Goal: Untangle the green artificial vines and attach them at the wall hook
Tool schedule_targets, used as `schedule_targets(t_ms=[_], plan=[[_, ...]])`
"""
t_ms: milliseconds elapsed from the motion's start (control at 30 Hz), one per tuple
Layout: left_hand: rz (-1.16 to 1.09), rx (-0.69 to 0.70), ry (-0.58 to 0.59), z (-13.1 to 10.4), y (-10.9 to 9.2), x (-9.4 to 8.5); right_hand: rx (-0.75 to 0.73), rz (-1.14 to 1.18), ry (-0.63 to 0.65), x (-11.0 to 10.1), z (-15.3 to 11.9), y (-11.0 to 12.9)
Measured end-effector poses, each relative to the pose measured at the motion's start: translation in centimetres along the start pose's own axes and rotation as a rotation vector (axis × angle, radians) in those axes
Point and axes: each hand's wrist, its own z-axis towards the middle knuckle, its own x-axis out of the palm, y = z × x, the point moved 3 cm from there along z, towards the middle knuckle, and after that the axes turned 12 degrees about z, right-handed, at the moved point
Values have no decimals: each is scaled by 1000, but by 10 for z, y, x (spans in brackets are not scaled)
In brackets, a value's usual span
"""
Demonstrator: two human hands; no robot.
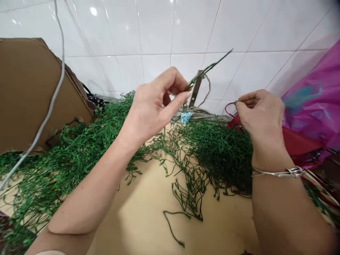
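My left hand (pixel 156 102) is closed in a pinch on thin green cords (pixel 209 68), whose dark tips stick out up and to the right. The cords pass in front of an upright metal bar (pixel 196 90) near the wall; whether they touch it I cannot tell. My right hand (pixel 261 113), further right, has its thumb and fingers pressed together. A thin red loop (pixel 230 106) shows beside those fingertips, but what they hold is too small to make out. Below and between the hands lies a dark heap of knotted green cords (pixel 223 152).
Another large heap of green cords (pixel 87 159) spreads at left, by a cardboard box (pixel 34 95). A white cable (pixel 57 88) hangs in front of the box. One loose cord (pixel 170 226) lies on the pale tabletop (pixel 138 212). A purple plastic bag (pixel 316 95) and red item (pixel 300 140) stand right.
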Motion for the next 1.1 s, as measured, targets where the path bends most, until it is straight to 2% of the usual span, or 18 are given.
schedule_targets(t_ms=[67,133,200,267,333,500,633,967,1100], plan=[[-33,-88,108,-17,17,8,-9,-87,61,-3,-12,2],[-150,-247,319,-40,43,31,-23,-148,140,2,-30,8],[-309,-476,452,-68,70,58,-44,-136,262,14,-54,16],[-451,-641,445,-93,92,79,-78,-45,397,28,-81,22],[-587,-713,401,-110,105,92,-95,89,498,41,-108,24],[-719,-721,287,-125,118,101,70,324,532,63,-158,-2],[-751,-700,281,-128,122,102,113,387,596,75,-179,-21],[-772,-680,247,-127,120,99,208,452,561,76,-179,-32],[-766,-645,298,-127,116,100,198,460,545,76,-179,-33]])
